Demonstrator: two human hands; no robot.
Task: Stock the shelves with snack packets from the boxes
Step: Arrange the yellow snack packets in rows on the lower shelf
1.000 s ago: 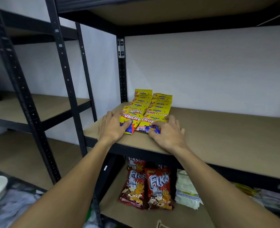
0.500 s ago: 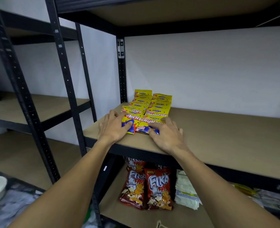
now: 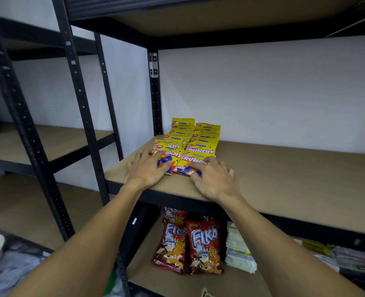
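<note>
Yellow snack packets [image 3: 195, 144], two overlapping rows, fibreboard shelf [image 3: 284, 179].
Left hand [image 3: 146, 170] and right hand [image 3: 214, 180] press front packets, fingers flat, gripping nothing.

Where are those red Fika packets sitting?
In the head view, the red Fika packets stand on the lower shelf, below the yellow Crunchy packets, left of a white bag.

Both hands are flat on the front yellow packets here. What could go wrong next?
1. The yellow packets overlap in two slanted rows; a push from the left hand and right hand could buckle or skew them.
2. The front packets lie near the front edge of the shelf; a withdrawing hand might drag one off toward the Fika packets below.
</note>
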